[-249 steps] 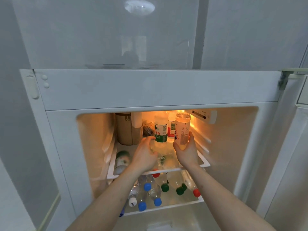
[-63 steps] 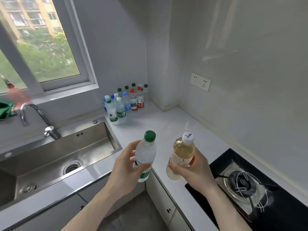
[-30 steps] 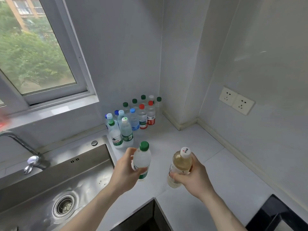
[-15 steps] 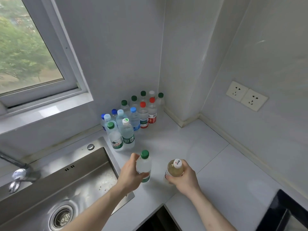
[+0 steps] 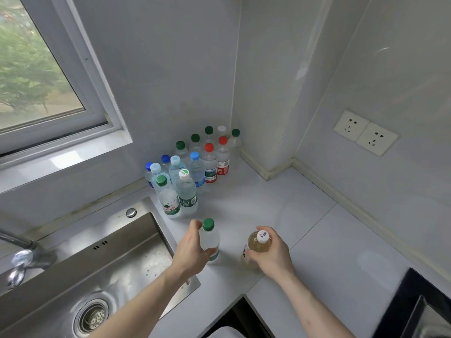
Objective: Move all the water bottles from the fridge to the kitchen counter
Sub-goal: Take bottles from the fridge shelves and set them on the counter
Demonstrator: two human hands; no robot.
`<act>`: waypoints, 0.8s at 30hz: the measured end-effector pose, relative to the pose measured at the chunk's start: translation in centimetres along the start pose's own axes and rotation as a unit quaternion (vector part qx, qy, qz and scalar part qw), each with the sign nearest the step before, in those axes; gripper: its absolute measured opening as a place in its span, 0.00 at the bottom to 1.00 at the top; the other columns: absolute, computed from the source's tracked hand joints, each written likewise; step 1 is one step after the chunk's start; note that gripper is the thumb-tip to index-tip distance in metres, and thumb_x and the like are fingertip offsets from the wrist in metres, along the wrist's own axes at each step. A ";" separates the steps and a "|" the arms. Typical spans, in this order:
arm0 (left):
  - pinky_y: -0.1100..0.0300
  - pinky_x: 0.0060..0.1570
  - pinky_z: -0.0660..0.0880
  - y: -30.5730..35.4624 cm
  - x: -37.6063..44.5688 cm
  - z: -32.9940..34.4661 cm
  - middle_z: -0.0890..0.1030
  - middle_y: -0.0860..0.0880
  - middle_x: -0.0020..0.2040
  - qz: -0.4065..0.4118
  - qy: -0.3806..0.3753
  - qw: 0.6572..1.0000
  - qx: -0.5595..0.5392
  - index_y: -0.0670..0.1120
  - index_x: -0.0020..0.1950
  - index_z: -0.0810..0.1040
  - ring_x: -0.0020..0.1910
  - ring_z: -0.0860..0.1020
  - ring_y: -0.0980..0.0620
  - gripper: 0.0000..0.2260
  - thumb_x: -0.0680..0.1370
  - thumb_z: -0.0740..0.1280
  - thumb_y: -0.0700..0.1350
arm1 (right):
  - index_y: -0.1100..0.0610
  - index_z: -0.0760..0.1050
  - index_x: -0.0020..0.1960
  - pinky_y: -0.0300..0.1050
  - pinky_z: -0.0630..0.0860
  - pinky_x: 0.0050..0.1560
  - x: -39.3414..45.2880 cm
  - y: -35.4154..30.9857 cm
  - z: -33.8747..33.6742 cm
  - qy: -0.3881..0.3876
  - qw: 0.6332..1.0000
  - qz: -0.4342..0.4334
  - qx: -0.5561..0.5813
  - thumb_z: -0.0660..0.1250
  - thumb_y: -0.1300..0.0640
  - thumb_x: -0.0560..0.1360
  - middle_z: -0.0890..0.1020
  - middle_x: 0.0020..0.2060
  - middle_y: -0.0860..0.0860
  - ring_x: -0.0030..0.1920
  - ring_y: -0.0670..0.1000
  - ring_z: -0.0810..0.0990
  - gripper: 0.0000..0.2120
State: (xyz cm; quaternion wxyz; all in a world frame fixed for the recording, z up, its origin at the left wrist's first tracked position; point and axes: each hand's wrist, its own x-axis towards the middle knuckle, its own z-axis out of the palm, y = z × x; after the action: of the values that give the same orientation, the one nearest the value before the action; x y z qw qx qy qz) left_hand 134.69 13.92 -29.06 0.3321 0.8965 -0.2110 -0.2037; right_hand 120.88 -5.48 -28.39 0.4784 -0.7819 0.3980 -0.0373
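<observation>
Left hand (image 5: 192,250) fingers wrapped round green-capped bottle (image 5: 209,240); right hand (image 5: 271,254) grips amber bottle (image 5: 256,250). Both bases hidden; contact with desk (image 5: 280,206) unclear.

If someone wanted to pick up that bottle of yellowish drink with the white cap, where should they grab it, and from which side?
Grip the yellowish bottle around its round body below the white cap, coming from the right and near side, as the right hand does now. It stands upright on the counter, and the left hand with the green-capped bottle crowds its left side.
</observation>
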 end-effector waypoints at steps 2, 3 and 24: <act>0.56 0.56 0.73 -0.1 0.2 -0.6 0.75 0.55 0.66 0.033 -0.002 0.999 0.028 0.54 0.68 0.62 0.62 0.75 0.49 0.31 0.73 0.78 0.48 | 0.42 0.77 0.64 0.40 0.75 0.61 0.3 -0.8 -0.4 -0.003 1.000 -0.019 -0.005 0.81 0.55 0.66 0.79 0.59 0.38 0.59 0.45 0.79 0.29; 0.57 0.58 0.72 -0.1 0.2 -0.9 0.73 0.56 0.68 0.054 -0.006 0.998 0.043 0.54 0.71 0.62 0.64 0.74 0.50 0.33 0.73 0.78 0.47 | 0.43 0.77 0.64 0.40 0.74 0.61 0.5 -1.2 -0.7 -0.008 1.000 -0.023 -0.010 0.80 0.55 0.68 0.79 0.60 0.38 0.60 0.45 0.78 0.28; 0.53 0.49 0.78 6.1 9.9 -2.4 0.81 0.51 0.60 0.163 0.033 0.972 0.167 0.51 0.63 0.74 0.52 0.79 0.46 0.17 0.77 0.75 0.47 | 0.48 0.76 0.51 0.37 0.74 0.48 2.4 -2.6 -0.5 -0.002 0.995 -0.082 -0.053 0.72 0.57 0.77 0.80 0.50 0.43 0.50 0.44 0.79 0.07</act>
State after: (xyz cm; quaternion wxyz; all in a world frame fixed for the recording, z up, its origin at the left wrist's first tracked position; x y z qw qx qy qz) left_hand 142.63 5.84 -25.45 0.2129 0.8989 -0.3747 -0.0791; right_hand 123.81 -6.79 -26.89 0.4327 -0.8361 0.3328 -0.0538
